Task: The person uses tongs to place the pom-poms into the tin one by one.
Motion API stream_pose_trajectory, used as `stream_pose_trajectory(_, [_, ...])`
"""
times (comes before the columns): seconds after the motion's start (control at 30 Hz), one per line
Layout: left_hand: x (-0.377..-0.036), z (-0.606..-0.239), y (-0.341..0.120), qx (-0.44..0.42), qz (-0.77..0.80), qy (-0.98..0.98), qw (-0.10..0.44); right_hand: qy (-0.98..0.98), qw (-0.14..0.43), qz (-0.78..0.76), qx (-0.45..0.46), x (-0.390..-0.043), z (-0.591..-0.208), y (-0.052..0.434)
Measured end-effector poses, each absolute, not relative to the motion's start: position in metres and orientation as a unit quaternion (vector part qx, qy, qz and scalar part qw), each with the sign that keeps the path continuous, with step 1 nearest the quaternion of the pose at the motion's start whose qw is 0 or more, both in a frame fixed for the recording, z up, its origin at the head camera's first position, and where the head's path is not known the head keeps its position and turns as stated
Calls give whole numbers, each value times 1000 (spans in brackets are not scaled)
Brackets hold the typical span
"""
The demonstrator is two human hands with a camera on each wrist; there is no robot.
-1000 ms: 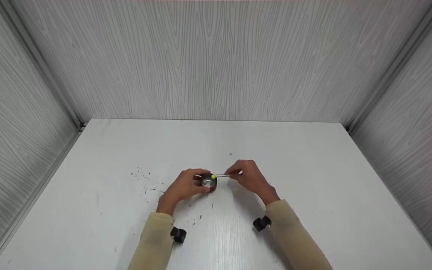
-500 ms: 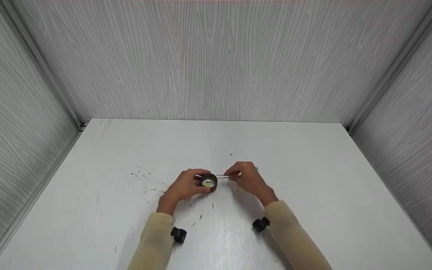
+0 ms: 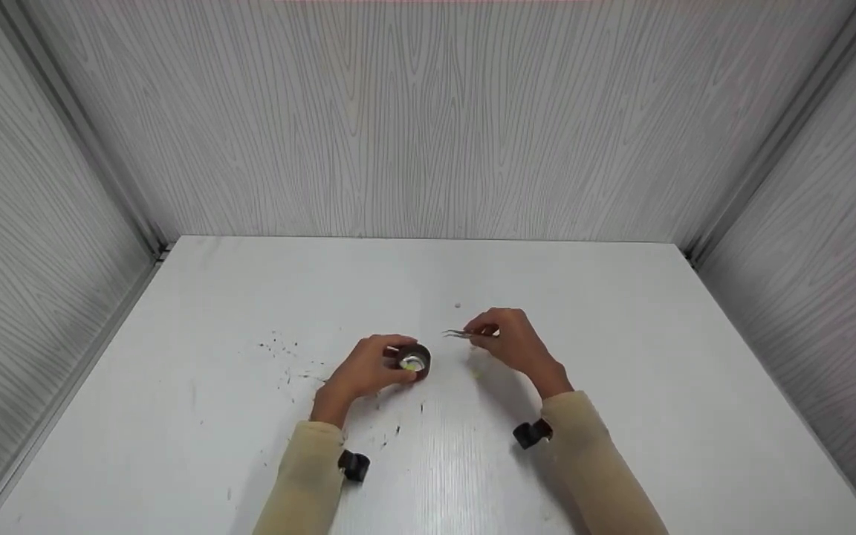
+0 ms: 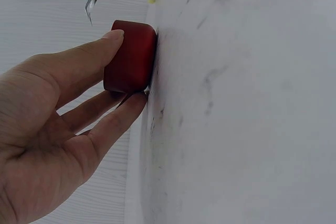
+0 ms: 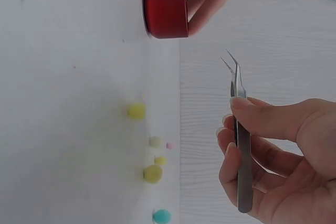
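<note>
My left hand (image 3: 387, 365) holds a small dark red cup (image 3: 414, 360) on the white table (image 3: 621, 312), thumb and fingers curled round its side (image 4: 130, 56). A yellow-green ball lies inside the cup. My right hand (image 3: 489, 332) pinches metal tweezers (image 3: 458, 334) just right of the cup and a little above it. In the right wrist view the tweezers (image 5: 239, 129) have their tips slightly apart with nothing between them, pointing toward the cup (image 5: 166, 9).
Several small pom-poms lie on the table below my right hand: yellow (image 5: 136, 110), yellow-green (image 5: 152, 173), teal (image 5: 161, 216). A tiny pink bead (image 3: 458, 305) sits farther back. Dark specks (image 3: 287, 349) dot the table at the left. Grey walls close in three sides.
The tweezers brought a yellow-green ball over the cup and let it go inside. My right hand then drew back right and upward with bare tweezers. The left hand stayed put.
</note>
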State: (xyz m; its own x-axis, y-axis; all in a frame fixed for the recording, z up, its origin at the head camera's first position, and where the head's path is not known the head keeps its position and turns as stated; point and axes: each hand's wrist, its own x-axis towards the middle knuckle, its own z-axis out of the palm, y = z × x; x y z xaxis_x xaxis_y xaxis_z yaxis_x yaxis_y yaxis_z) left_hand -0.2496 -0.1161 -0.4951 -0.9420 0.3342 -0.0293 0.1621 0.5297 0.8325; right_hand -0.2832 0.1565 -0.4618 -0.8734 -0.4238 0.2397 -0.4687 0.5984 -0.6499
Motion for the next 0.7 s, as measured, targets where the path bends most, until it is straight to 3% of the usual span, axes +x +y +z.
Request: stream_pose_trajectory(0.7, [-247,-493,-116,145,474,864,92,-909,74,366,187,-294,-456,198])
